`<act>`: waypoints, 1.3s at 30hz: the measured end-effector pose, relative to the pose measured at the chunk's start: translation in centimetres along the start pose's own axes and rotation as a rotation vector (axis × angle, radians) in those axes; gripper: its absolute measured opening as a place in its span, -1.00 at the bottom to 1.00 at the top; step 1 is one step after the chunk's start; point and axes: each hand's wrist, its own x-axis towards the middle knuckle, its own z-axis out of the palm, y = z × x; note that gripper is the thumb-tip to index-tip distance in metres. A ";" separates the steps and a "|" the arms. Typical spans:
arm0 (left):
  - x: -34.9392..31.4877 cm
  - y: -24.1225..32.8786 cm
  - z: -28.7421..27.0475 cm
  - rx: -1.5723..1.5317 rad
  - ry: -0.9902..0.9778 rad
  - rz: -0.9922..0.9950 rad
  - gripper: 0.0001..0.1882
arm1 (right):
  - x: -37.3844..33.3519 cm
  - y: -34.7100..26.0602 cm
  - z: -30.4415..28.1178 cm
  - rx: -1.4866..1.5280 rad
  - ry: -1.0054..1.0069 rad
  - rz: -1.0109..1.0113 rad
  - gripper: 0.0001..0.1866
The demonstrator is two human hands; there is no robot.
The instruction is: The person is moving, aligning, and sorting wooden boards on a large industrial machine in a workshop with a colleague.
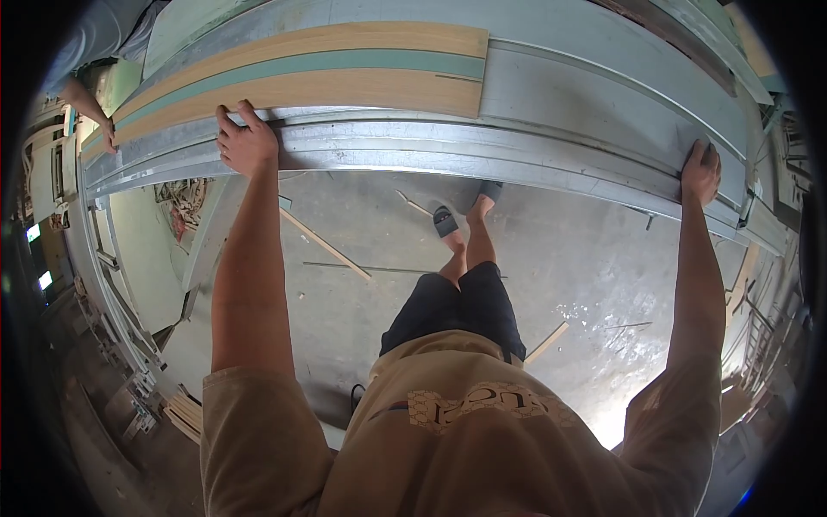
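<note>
A long wood-coloured panel [362, 86] with a green stripe lies flat on the grey metal-edged table [568, 95]. My left hand [250, 142] reaches to the panel's near edge; its fingers are apart, with the tips resting at that edge. Far to the right, my right hand [702, 177] lies on the table's near edge with fingers apart and nothing seen in them. Beyond the panel's left end, a co-worker's hand [108, 133] touches the table or panel; which one I cannot tell.
Long metal rails [388, 146] run along the table's near side. Below, a wooden strip [326, 246] and other scraps lie on the concrete floor [586, 258] around my feet. A metal frame [112, 267] stands at left, and stacked strips [185, 414] lie lower left.
</note>
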 end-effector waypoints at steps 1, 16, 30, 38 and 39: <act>0.0 0.0 0.0 0.003 0.003 0.000 -0.20 | 0.0 0.0 0.0 -0.011 -0.003 0.001 -0.23; 0.0 -0.2 0.1 -0.003 0.004 0.014 -0.18 | 0.2 0.5 0.2 -0.039 0.002 -0.006 -0.22; 0.0 -0.3 0.1 -0.019 0.000 0.022 -0.19 | -0.1 -0.1 -0.2 -0.014 0.006 -0.003 -0.24; 0.2 0.0 0.0 -0.017 -0.008 0.005 -0.19 | -0.4 -0.9 -0.9 0.002 0.009 -0.002 -0.27; 0.2 0.0 0.0 -0.017 -0.017 0.002 -0.19 | -0.4 -1.0 -1.1 0.013 0.006 -0.003 -0.27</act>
